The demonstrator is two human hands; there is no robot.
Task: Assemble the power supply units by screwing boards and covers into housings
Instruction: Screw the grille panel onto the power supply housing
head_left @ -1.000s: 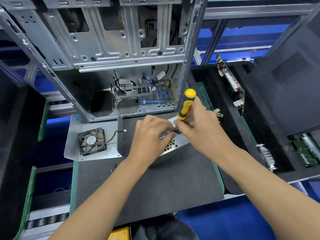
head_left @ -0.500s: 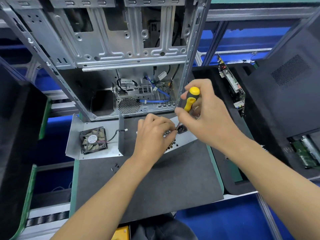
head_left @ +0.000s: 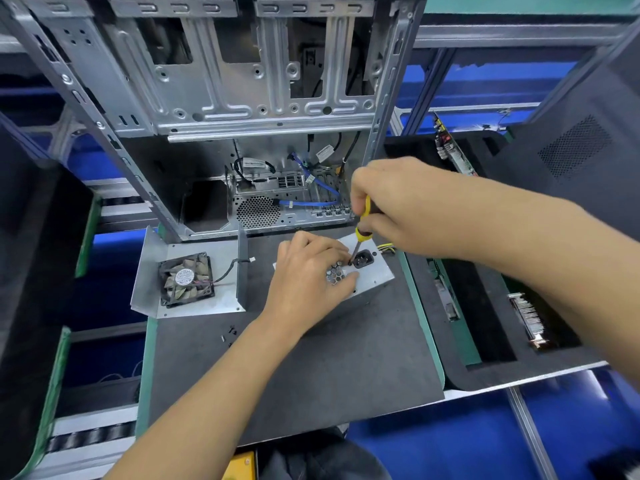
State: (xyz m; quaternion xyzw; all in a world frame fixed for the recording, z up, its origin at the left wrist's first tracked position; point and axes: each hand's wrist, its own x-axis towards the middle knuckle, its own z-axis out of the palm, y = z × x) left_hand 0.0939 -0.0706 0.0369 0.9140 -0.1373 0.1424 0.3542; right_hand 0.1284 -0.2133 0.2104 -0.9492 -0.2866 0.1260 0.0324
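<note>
Head view. Grey work mat (head_left: 311, 386) at centre frame. Power supply housing (head_left: 375, 277), bare metal, sits on the mat just past centre toward 1 o'clock, its face with the black power socket (head_left: 363, 261) turned up toward the camera. Honeycomb vent holes show between the left fingers.

Left hand (head_left: 308, 275): lies over the near-left part of the housing, fingers curled round its edge and pressed on the vent face, holding it steady. Fingertips sit just beside the socket, at its 9 o'clock.

Right hand (head_left: 398, 213): comes in from 3 o'clock, fingers wrapped closed round the handle of a yellow-and-black screwdriver (head_left: 362, 230). Most of the handle is hidden in the fist. Shaft tilts down toward 7 o'clock; tip meets the housing face at the socket's left edge. The screw itself is too small to tell.

Fan cover (head_left: 194, 282): bent metal plate carrying a black fan, resting on the mat at 9 o'clock of the housing, apart from it. Fan lead trails toward the plate's right flange.

Loose screws (head_left: 231, 332): a few small dark ones on the mat at 7 o'clock of the housing.

Computer chassis (head_left: 221, 98): open metal frame at 12 o'clock, blue cables inside.

Black foam tray (head_left: 485, 341) at 3 o'clock, circuit boards standing in its slots.
</note>
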